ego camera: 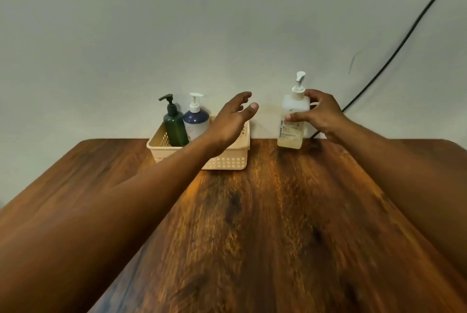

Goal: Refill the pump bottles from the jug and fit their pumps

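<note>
A clear square pump bottle (290, 133) with a white pump stands at the table's far edge, slightly tilted. My right hand (321, 115) grips its upper body from the right. A cream plastic basket (227, 158) sits to the left of it and holds a dark green pump bottle (175, 128) and a navy and white pump bottle (195, 120), both upright with pumps fitted. My left hand (232, 120) hovers over the basket's right half, fingers spread, holding nothing. No jug is in view.
The dark wooden table (265, 224) stretches from the far wall toward me. A black cable (404, 42) runs down the pale wall at the right, ending behind the clear bottle.
</note>
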